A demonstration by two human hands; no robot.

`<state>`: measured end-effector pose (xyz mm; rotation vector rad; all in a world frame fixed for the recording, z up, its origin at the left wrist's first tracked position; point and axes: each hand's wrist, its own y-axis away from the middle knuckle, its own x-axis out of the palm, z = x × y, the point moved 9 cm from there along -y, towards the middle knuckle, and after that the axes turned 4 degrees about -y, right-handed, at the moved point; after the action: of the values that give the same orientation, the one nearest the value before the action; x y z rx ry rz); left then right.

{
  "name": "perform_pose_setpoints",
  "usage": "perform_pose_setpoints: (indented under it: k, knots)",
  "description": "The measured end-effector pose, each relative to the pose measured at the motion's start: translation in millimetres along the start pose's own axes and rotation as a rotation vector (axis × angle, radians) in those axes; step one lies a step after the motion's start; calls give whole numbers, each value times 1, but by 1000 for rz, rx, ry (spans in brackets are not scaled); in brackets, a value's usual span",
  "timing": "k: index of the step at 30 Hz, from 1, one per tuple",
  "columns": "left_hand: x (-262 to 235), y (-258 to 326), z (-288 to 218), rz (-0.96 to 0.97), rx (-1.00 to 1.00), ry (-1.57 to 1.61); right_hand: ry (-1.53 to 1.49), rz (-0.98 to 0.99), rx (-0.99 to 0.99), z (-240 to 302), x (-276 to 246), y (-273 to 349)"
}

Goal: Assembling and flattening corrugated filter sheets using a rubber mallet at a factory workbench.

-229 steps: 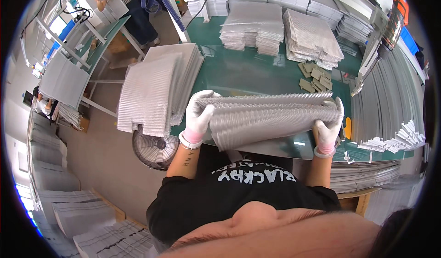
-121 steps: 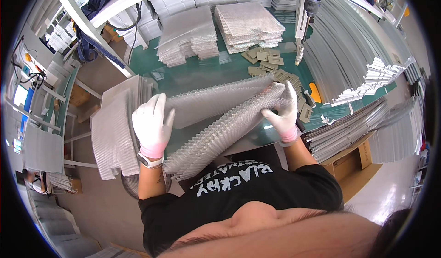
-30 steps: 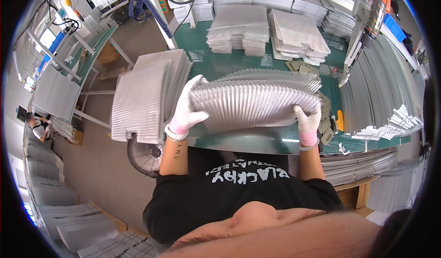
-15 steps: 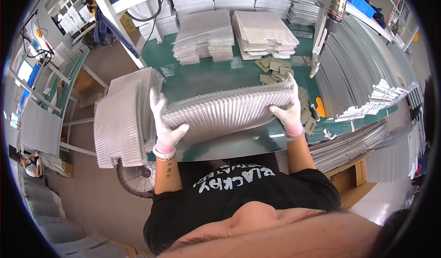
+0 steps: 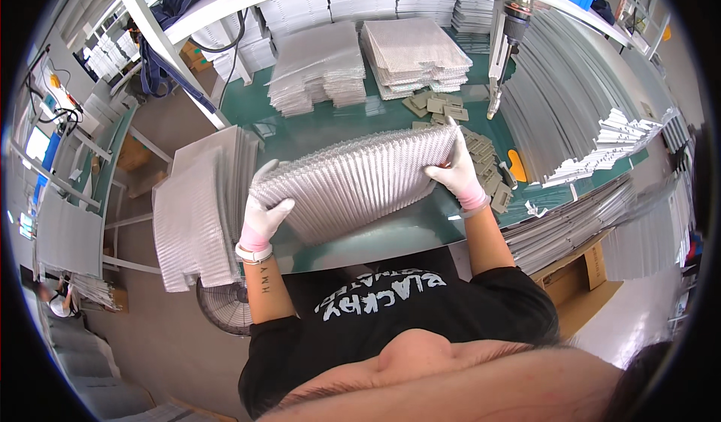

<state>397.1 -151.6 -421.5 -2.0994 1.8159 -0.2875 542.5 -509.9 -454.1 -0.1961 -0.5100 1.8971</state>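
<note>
Between my two white-gloved hands is a stack of silvery corrugated mesh sheets (image 5: 353, 185), held on its edge and tilted, its right end higher than its left. My left hand (image 5: 263, 210) grips the left end with the thumb on the near face. At the right end, my right hand (image 5: 457, 170) clasps it the same way, its thumb on the near side. The far fingers of both hands are partly hidden by the sheets. Just left of my left hand, another pile of similar sheets (image 5: 197, 204) overhangs the green table's edge (image 5: 315, 257).
Two stacks of mesh sheets, a left one (image 5: 315, 65) and a right one (image 5: 415, 54), stand at the back. Beige plastic pieces (image 5: 481, 155) lie scattered at right, beside an orange piece (image 5: 517, 165). A power driver (image 5: 517, 16) hangs above. Long grey strips (image 5: 571, 99) fill the right side.
The held sheets have tilted so more of their ribbed near face shows, and the left end sits slightly lower. Both hands keep their grip. The whole view has shifted a little.
</note>
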Motion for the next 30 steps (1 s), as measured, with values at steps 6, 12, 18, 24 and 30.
perform_pose_setpoints:
  k: [6, 12, 18, 24, 30]
  knots:
    - [-8, 16, -6, -264, 148, 4, -197, -58, 115, 4, 13, 9]
    - [-18, 15, 26, -120, -27, 4, -255, -46, -37, 16, 17, 7]
    - [-12, -2, 28, 38, 42, 84, -218, 130, 190, -23, 13, 8]
    - [-30, 14, 100, -118, -112, 31, -200, 14, 175, -29, 17, 6]
    - [-27, 37, 51, -300, 114, 98, -144, 30, 116, 1, 19, 21]
